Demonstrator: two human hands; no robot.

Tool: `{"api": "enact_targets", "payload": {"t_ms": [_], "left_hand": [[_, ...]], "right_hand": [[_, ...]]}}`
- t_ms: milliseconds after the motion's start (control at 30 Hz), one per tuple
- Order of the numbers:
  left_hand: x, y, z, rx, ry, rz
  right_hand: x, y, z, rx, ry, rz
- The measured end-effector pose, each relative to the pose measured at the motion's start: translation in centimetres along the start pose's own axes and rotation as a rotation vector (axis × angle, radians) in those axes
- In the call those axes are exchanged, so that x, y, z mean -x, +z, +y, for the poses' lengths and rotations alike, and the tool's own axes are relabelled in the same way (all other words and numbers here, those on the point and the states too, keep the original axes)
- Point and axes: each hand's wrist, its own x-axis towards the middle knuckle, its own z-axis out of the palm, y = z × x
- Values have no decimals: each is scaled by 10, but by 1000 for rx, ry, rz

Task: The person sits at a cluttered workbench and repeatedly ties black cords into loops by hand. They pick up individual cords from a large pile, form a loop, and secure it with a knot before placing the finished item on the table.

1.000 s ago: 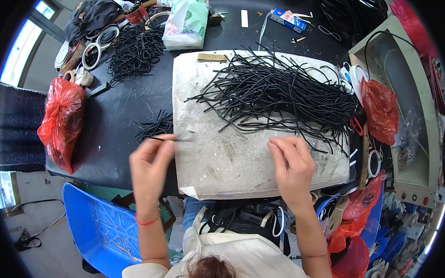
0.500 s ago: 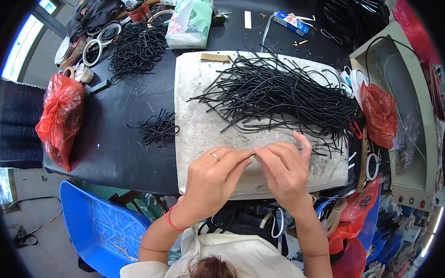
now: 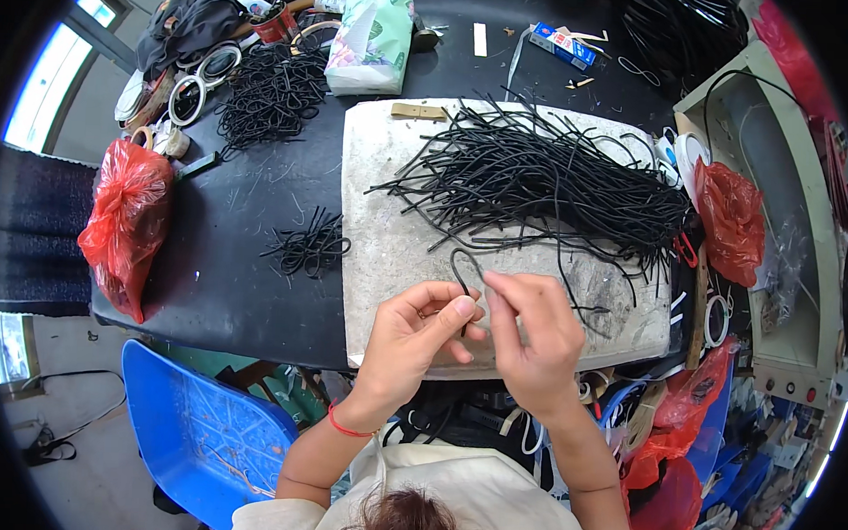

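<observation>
Between my hands a thin black cord [image 3: 455, 258] bends up into a small loop above the pale board. My left hand [image 3: 410, 337] pinches one part of it between thumb and fingers, and a short end shows below the fingertips. My right hand [image 3: 540, 336] has thumb and forefinger closed at the other side of the loop, its grip slightly blurred. Just beyond lies a big heap of cut black cords [image 3: 548, 176], spread across the pale worn board [image 3: 378, 254]. A smaller bunch of looped black cords [image 3: 310, 244] rests on the dark table, left of the board.
A larger pile of looped cords [image 3: 269, 96] sits far left, beside a green tissue pack [image 3: 369, 43]. Red plastic bags [image 3: 127, 222] stand at the left edge and at the right [image 3: 732, 224]. Below the table's left edge is a blue plastic tub [image 3: 203, 435].
My hands have come slightly apart from fingertips nearly touching. A cord loop now rises between them, and the left hand has turned so its thumb shows. The whole view has shifted slightly.
</observation>
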Motion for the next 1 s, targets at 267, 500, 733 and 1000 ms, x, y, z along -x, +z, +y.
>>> {"api": "enact_targets", "payload": {"t_ms": [267, 500, 733, 1000], "left_hand": [[-2, -9, -5, -76, 51, -18], [-4, -10, 13, 370, 63, 0], [-3, -6, 6, 60, -91, -79], [-2, -8, 9, -79, -117, -168]], "right_hand": [[4, -3, -2, -138, 104, -144], [6, -19, 11, -47, 171, -121], [3, -10, 7, -38, -19, -71], [7, -9, 9, -121, -10, -55]]}}
